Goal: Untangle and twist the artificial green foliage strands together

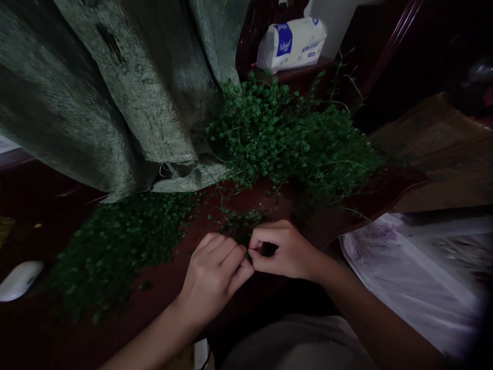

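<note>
My left hand (215, 264) and my right hand (283, 249) meet above the dark red tabletop, their fingertips pinched together. A bit of green sprig shows between the fingertips, mostly hidden by them. My right thumb and index finger form a ring, while the left fingers curl inward. Just beyond the hands lies a small scatter of green bits (242, 218). A large tangled heap of leafy green stems (285, 133) rests farther back to the right. On the left spreads a lower pile of short green sprigs (127, 246).
A grey cloth (154, 87) hangs over the table's far side, reaching the left pile. Behind the big heap stands a tissue pack (295, 43). A white rounded object (21, 280) lies far left. Cardboard (442, 149) and a pale plastic bag (408, 277) are right of the wavy table edge.
</note>
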`<state>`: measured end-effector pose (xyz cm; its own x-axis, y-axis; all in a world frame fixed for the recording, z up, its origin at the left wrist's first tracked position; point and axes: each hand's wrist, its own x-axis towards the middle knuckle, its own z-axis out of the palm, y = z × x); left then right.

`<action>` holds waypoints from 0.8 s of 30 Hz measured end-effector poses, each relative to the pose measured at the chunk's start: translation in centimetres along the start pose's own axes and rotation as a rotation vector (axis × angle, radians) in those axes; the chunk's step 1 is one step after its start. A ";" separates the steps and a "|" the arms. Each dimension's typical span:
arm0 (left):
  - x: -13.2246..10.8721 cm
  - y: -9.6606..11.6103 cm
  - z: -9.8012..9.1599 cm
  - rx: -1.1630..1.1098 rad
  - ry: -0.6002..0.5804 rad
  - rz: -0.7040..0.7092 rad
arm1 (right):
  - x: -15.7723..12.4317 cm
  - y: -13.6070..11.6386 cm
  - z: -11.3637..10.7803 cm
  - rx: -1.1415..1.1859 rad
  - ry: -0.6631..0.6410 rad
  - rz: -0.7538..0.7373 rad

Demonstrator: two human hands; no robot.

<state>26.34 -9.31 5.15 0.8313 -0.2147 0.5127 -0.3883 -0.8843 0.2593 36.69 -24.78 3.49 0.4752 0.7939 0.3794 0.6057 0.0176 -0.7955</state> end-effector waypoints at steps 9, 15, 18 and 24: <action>0.2 -0.1 0.0 -0.173 0.017 -0.121 | -0.6 -0.2 0.4 -0.214 0.086 -0.190; 0.5 0.3 -0.3 -0.261 0.020 -0.254 | -0.4 -0.3 0.0 -0.070 0.083 -0.144; 0.5 -0.9 -0.5 -0.243 0.064 -0.363 | -0.6 -0.2 -1.0 0.126 0.135 0.012; 0.8 -2.7 -0.7 -0.234 0.158 -0.413 | -0.4 -0.4 -2.2 0.428 0.271 0.250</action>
<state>27.84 -6.79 5.40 0.8713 0.2153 0.4410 -0.1330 -0.7614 0.6345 37.65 -26.41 4.69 0.7520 0.6221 0.2179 0.1679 0.1389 -0.9760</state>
